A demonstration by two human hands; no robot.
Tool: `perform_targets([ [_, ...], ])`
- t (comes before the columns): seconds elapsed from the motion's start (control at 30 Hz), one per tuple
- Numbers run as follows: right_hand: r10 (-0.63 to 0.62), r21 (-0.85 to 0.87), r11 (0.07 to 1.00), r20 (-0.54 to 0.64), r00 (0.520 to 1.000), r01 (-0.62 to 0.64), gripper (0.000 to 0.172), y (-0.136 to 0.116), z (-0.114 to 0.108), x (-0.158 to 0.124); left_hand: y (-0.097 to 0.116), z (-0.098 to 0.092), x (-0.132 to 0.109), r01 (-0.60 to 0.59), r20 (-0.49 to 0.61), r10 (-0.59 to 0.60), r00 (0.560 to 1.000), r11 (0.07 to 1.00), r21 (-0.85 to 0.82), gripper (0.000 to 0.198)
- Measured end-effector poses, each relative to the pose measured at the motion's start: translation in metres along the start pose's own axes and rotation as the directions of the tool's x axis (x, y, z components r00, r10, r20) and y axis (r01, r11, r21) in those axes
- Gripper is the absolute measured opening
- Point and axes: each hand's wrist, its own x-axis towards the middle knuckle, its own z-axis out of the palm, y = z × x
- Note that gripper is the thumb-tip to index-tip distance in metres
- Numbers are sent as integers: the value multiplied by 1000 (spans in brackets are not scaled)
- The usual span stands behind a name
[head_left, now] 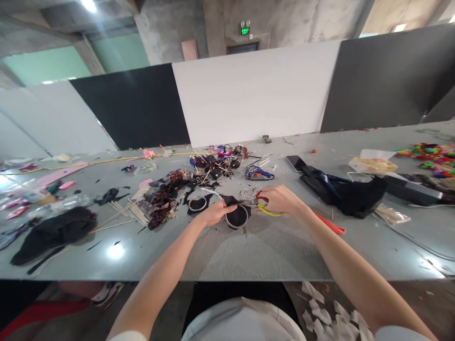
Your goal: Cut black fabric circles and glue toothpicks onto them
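My left hand (pixel 214 212) is closed on a round grey ring covered with black fabric (pixel 237 216), holding it just above the grey table (pixel 249 251). My right hand (pixel 279 199) grips scissors (pixel 263 204) with red and yellow handles. Their blades point left and meet the black fabric at the ring's top edge. A second bare ring (pixel 197 203) lies on the table just left of my left hand.
Wooden sticks (pixel 128 213), dark spiky craft pieces (pixel 209 168) and a blue glue gun (pixel 259 174) lie behind my hands. Black cloth (pixel 53 232) sits at left, a black bag (pixel 344 192) and phone (pixel 295 162) at right. Partition panels stand behind the table. Paper scraps litter the floor.
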Motion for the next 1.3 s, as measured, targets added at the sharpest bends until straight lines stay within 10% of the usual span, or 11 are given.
perform_targets([
  [1.3, -27, 41, 999, -3, 1000, 27, 49, -5, 4, 3, -1, -3, -1, -22, 30, 17, 999, 980, 199, 53],
])
